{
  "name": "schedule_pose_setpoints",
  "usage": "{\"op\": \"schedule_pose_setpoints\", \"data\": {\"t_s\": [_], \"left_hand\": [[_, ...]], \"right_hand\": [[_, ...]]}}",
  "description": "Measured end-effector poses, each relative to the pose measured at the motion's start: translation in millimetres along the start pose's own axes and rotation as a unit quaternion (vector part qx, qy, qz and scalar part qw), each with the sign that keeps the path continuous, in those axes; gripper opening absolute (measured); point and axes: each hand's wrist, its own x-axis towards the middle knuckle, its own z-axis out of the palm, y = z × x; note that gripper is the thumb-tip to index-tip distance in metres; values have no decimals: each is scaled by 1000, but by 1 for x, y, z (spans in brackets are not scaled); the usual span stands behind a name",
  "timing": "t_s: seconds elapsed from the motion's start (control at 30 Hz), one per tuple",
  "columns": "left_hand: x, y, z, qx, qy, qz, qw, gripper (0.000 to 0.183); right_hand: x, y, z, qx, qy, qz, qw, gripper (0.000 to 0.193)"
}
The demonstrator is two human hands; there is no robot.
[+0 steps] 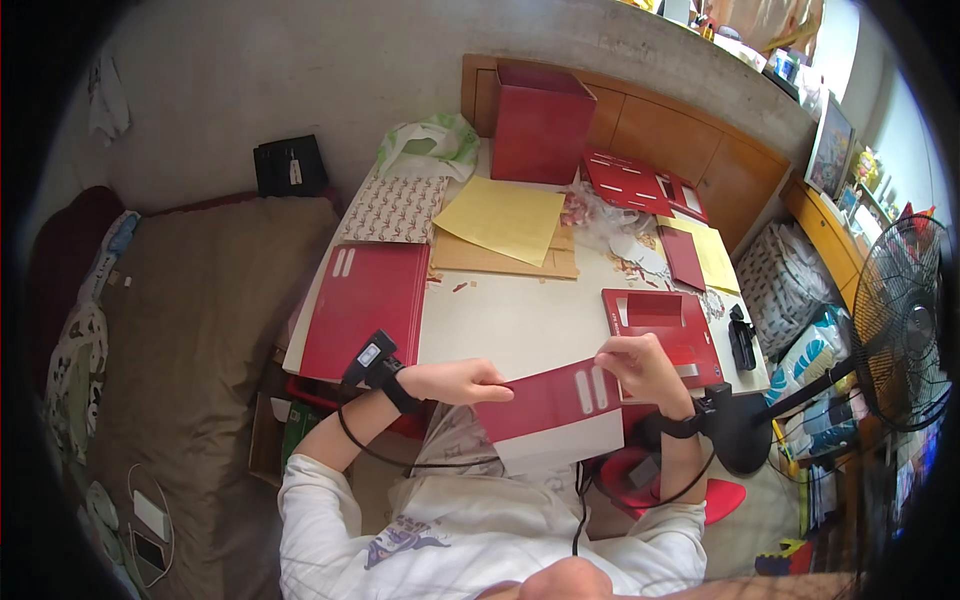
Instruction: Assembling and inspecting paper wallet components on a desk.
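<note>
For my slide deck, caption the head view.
Left fingers and right fingers hold a red-and-white panel beside a white table bearing yellow sheets.

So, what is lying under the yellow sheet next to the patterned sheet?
Under the yellow sheet, a tan board shows beyond its lower and right edges. The rest of what lies beneath is covered, so I cannot tell.

We've got 1 cam: L unit of the head pair, wide fisheye, upright, unmirrored. We look fwd & steeply down from head ht: shirt (470,525) v. close at btm, table (500,325) mid-dist., wall (250,80) farther off up top, bed (200,350) to L, fan (912,318) to R.
</note>
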Motion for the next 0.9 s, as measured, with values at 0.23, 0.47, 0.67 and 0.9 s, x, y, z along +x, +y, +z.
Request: {"op": "schedule_pose_setpoints", "data": {"t_s": [0.23,0.47,0.67,0.9], "left_hand": [[-6,-12,-21,-111,-12,-43,993,39],[-19,-38,-18,-258,88,150,950,39],[-4,-20,-2,-68,229,158,958,35],[-11,-21,-8,-133,253,129,950,31]], "right_hand": [[14,8,0,-9,18,5,1000,10],[29,20,1,192,84,58,976,19],[32,41,12,436,153,96,882,43],[-2,56,43,260,45,60,963,32]]}}
